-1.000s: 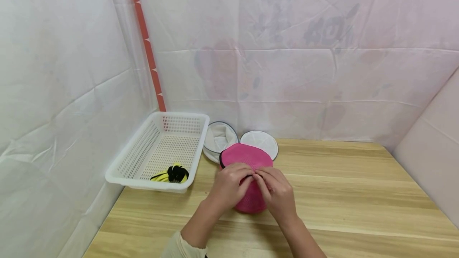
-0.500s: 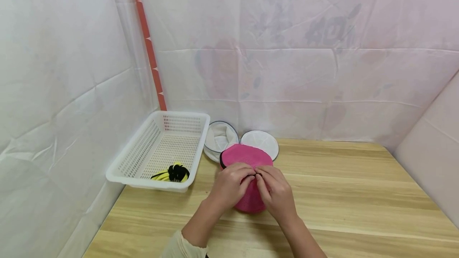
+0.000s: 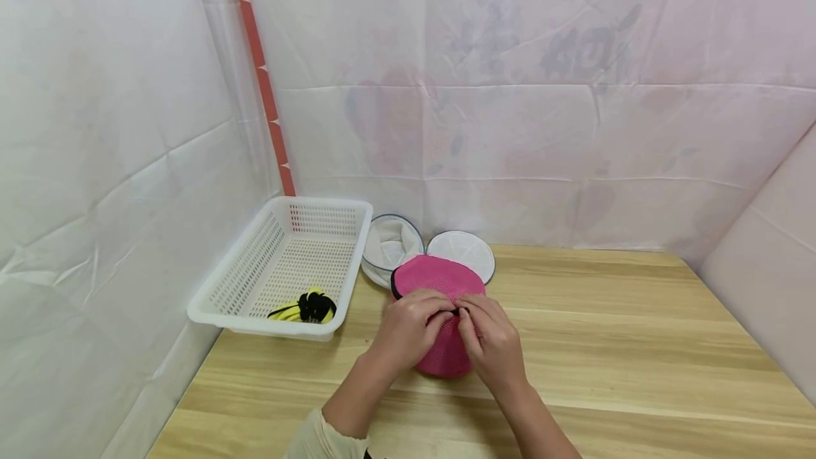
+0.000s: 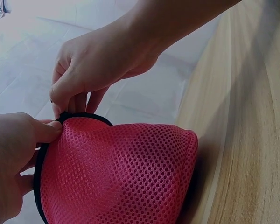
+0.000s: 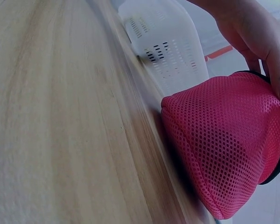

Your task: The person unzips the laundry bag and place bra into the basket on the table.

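Note:
A pink mesh laundry bag with black edging stands on the wooden table, bulging and upright. My left hand pinches the black edging at the bag's top from the left. From the right, my right hand pinches that same edging close to the left fingertips. A short dark strip shows between the two hands in the head view. In the left wrist view, both the left hand and right hand meet at the rim. Whatever fills the bag is hidden.
To the left stands a white perforated basket with a yellow and black bundle inside. Behind the bag lie a white round mesh piece with dark rim and a flat white disc. White sheeting hangs behind the table.
My fingertips have parted slightly along the black edging, and a little more of the dark strip shows between them. The bag, basket and white pieces stay in place.

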The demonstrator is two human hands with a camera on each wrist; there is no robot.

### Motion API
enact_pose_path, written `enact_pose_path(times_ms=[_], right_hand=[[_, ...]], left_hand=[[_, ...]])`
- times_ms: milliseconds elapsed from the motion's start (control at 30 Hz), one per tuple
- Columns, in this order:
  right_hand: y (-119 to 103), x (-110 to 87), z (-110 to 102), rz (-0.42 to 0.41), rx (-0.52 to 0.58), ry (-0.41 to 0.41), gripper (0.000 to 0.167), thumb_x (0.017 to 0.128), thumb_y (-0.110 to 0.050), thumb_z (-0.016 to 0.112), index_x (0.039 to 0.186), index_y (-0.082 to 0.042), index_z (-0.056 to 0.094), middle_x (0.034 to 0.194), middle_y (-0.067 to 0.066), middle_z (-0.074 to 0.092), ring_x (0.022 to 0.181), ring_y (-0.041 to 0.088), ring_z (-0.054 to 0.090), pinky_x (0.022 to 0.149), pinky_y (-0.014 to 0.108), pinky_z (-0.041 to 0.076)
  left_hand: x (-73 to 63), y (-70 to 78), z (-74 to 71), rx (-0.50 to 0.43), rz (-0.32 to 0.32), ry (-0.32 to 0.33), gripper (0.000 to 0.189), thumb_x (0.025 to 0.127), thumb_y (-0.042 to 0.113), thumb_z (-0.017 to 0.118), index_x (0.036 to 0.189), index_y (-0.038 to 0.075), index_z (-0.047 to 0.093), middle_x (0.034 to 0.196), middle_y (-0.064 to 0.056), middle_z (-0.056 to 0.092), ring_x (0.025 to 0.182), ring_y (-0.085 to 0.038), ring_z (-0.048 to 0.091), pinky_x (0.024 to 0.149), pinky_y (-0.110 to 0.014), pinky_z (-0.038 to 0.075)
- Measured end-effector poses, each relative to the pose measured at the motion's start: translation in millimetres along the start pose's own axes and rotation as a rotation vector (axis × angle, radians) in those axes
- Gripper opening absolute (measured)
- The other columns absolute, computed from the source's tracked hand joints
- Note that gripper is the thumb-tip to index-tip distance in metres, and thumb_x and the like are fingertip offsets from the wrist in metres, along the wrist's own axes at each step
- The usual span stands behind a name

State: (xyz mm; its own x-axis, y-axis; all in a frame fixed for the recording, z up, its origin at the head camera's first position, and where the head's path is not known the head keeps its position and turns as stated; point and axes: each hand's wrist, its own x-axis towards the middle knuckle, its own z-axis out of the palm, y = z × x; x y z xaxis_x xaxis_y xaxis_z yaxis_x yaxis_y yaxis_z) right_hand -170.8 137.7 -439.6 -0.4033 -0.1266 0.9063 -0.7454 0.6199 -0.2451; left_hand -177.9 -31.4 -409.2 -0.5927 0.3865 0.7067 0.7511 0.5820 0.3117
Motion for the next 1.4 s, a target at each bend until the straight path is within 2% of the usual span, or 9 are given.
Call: enact_pose_path(times_ms=[367, 867, 1233, 1400], right_hand=[[4, 1.8, -3, 0.008, -0.016, 0.015, 0.018, 0.086, 0.0, 0.059, 0.096, 0.002, 0.074, 0.099, 0.009, 0.073, 0.094, 0.026, 0.067, 0.096, 0.019, 0.048], [6, 4.8, -8, 0.031, -0.051, 0.026, 0.018, 0.083, 0.0, 0.063, 0.096, 0.002, 0.075, 0.101, 0.008, 0.073, 0.096, 0.025, 0.067, 0.102, 0.011, 0.041], [3, 5.3, -6, -0.003, -0.024, 0.029, 0.019, 0.085, -0.002, 0.06, 0.097, 0.003, 0.075, 0.1, 0.01, 0.073, 0.095, 0.026, 0.067, 0.102, 0.013, 0.043], [0, 4.7, -4, -0.027, -0.01, 0.031, 0.02, 0.09, -0.007, 0.058, 0.097, 0.003, 0.075, 0.1, 0.01, 0.072, 0.094, 0.027, 0.067, 0.101, 0.014, 0.043]], left_hand=[[0.6, -3.0, -1.4, -0.014, -0.007, 0.012, 0.011, 0.084, 0.01, 0.078, 0.094, 0.013, 0.078, 0.094, 0.004, 0.073, 0.093, -0.009, 0.068, 0.087, -0.021, 0.054], [0.2, -11.0, -4.3, -0.004, -0.031, 0.038, 0.012, 0.083, 0.012, 0.079, 0.095, 0.014, 0.079, 0.097, 0.003, 0.073, 0.095, -0.01, 0.068, 0.088, -0.024, 0.055], [0.3, -8.0, -5.8, -0.009, 0.014, 0.014, 0.017, 0.084, 0.013, 0.078, 0.101, 0.012, 0.077, 0.099, 0.003, 0.072, 0.098, -0.011, 0.066, 0.09, -0.024, 0.053], [1.0, -4.7, -4.1, -0.022, 0.043, 0.009, 0.02, 0.084, 0.013, 0.077, 0.104, 0.011, 0.076, 0.1, 0.003, 0.072, 0.099, -0.011, 0.065, 0.092, -0.022, 0.052]])
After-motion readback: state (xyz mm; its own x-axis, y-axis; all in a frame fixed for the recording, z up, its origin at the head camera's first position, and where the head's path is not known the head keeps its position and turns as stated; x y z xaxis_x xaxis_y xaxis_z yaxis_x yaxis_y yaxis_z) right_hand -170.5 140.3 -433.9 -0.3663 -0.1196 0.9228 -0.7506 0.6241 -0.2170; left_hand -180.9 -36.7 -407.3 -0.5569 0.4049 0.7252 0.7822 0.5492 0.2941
